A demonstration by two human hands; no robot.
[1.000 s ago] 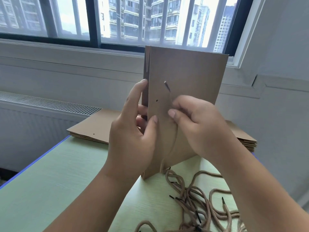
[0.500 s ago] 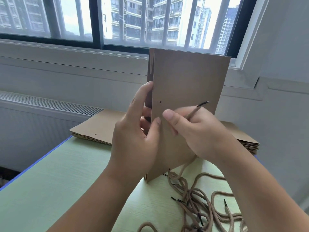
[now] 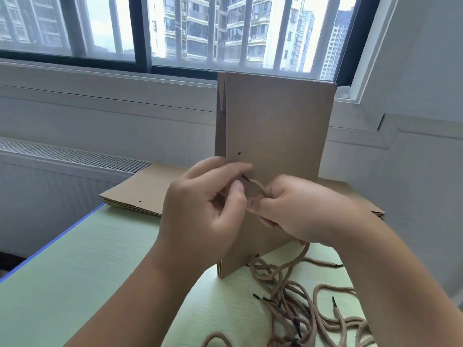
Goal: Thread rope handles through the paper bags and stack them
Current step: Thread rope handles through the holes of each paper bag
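- Head view: a brown paper bag [image 3: 275, 136] stands upright at centre frame, folded flat, its lower corner resting on the green desk [image 3: 75, 284].
- The left hand [image 3: 200, 209] grips the bag's left edge, fingers curled and thumb on the front face.
- The right hand [image 3: 300, 209] is closed around a rope [image 3: 258, 190], which bends toward the left hand and ends in a dark tip against the bag's face.
- A punched hole [image 3: 239, 153] shows just above the left fingers; nothing passes through it, and the tip sits below it.
- Loose ropes [image 3: 300, 304] lie tangled at lower right.
- A stack of flat bags [image 3: 140, 194] lies behind the hands; its top bag shows a bare hole.
- Judged from this, the task is early: this handle is not yet threaded, the stack looks untouched, and no finished bags are in sight.
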